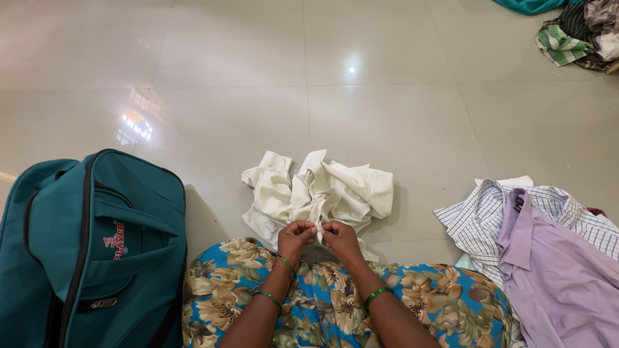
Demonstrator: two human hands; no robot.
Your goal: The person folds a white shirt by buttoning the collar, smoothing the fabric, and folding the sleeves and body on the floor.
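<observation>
A crumpled cream-white shirt (pixel 322 190) lies on the tiled floor just in front of my lap. My left hand (pixel 295 235) and my right hand (pixel 342 237) are close together at the shirt's near edge, each pinching a bit of its fabric between fingers and thumb. Green bangles circle both wrists. My lap is covered by a blue cloth with a brown floral print (pixel 322 303).
A teal travel bag (pixel 90 251) stands at my left. On the right lie a lilac shirt (pixel 554 277) on top of a blue-and-white checked shirt (pixel 480 216). A heap of mixed clothes (pixel 577 32) sits at the far right corner. Glossy floor tiles (pixel 258 77) stretch ahead.
</observation>
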